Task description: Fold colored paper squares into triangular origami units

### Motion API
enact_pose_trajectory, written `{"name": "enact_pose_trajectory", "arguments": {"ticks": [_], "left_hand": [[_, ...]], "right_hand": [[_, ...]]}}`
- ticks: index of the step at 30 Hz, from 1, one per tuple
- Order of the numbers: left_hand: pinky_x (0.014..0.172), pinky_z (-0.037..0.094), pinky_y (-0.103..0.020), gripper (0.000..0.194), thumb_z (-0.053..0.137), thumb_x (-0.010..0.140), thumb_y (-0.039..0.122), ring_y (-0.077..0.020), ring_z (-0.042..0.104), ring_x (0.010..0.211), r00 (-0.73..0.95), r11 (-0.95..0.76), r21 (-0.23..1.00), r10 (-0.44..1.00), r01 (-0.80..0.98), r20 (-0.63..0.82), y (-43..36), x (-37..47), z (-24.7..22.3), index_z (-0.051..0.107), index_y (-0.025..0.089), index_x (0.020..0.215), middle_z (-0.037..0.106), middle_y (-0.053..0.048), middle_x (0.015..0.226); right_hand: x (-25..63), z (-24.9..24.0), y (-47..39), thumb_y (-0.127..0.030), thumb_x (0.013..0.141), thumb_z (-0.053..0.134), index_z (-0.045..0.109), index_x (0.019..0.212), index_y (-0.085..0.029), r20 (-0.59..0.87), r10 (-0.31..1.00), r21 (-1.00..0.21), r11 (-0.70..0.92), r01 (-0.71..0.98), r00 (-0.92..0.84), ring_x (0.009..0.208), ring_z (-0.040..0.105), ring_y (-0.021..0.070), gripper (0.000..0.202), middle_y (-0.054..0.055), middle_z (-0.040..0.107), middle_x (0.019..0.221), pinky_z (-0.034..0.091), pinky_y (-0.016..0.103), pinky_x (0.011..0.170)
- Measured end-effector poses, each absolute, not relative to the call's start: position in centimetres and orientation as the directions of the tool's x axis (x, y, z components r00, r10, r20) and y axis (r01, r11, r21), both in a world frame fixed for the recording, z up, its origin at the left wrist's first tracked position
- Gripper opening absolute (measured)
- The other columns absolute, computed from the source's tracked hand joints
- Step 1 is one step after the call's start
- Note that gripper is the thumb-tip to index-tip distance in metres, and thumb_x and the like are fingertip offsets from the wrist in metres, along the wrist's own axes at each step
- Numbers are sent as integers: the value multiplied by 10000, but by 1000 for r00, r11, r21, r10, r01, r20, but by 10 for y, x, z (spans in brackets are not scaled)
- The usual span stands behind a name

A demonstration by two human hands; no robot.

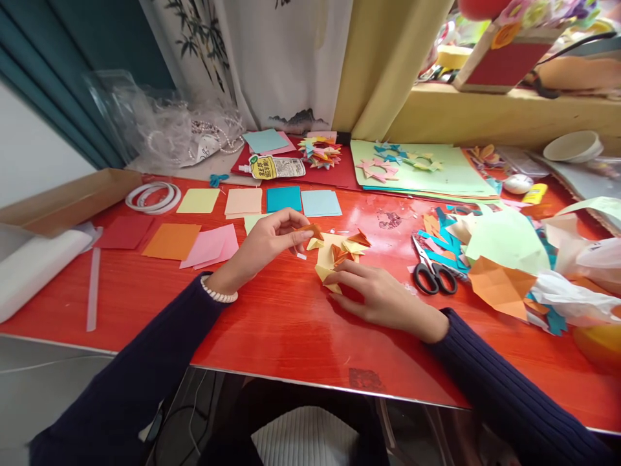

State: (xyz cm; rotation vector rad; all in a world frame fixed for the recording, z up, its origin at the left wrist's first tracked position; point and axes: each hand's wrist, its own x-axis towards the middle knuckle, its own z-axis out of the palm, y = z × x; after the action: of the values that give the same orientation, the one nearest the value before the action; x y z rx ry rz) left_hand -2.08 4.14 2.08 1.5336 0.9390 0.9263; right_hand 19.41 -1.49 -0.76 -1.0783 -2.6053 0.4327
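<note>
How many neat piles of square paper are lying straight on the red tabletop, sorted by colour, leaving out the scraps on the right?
Yellow pile: 1
Peach pile: 1
Teal pile: 1
Light blue pile: 1
Red pile: 1
Orange pile: 1
Pink pile: 1
Pale green pile: 1, partly hidden by your left hand
Total: 8

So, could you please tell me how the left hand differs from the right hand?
The left hand wears a white band at its wrist; the right hand shows none. The left hand pinches orange paper; the right hand has its fingers at yellow paper, its grip unclear. Both come out of dark blue sleeves.
</note>
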Motion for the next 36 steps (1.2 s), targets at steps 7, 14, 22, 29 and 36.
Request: {"name": "enact_pose_trajectory", "arguments": {"ticks": [7, 14, 22, 29, 36], "left_hand": [[612, 452, -221, 176, 594, 815, 321, -81, 538, 619, 288, -177, 977, 948, 119, 137, 49, -26, 22, 596, 153, 867, 592, -6, 791], [597, 446, -230, 183, 592, 803, 339, -92, 541, 632, 279, -121, 979, 958, 164, 71, 53, -24, 10, 604, 162, 849, 579, -2, 763], [586, 452, -234, 225, 608, 778, 381, -99, 553, 626, 246, -100, 985, 967, 142, 63, 59, -29, 6, 604, 168, 849, 570, 4, 742], [599, 461, -199, 217, 606, 792, 369, -89, 555, 697, 350, -111, 994, 932, 16, 98, 51, -26, 13, 575, 158, 834, 587, -32, 901], [714, 494, -244, 183, 615, 796, 328, -100, 591, 735, 603, -155, 987, 792, 42, 99, 36, -19, 16, 599, 150, 835, 596, -41, 952]], "right_hand": [[199, -7, -8, -362, 892, 476, 582, 1065, -144, 408, 704, -283, 703, 653, -581, 804, 591, 207, 297, 94, 656, 867, 450, 350, 713], [181, 6, 53, -316, 809, 611, 564, 1171, -200, 251, 870, -512, 492, 704, -425, 947, 553, 219, 382, 108, 555, 1101, 446, 369, 821], [153, 8, 74, -172, 775, 614, 599, 764, -172, 79, 873, -606, 426, 672, -481, 729, 541, 139, 19, 40, 582, 853, 419, 277, 678], [163, 17, 58, -298, 828, 572, 506, 757, -194, 242, 918, -764, 379, 522, -313, 670, 495, 116, 142, -1, 565, 752, 393, 268, 624], [153, 14, 24, -352, 800, 599, 459, 912, -244, 225, 974, -974, 224, -24, -31, 613, 505, 104, 210, -13, 504, 789, 432, 257, 542]]}}
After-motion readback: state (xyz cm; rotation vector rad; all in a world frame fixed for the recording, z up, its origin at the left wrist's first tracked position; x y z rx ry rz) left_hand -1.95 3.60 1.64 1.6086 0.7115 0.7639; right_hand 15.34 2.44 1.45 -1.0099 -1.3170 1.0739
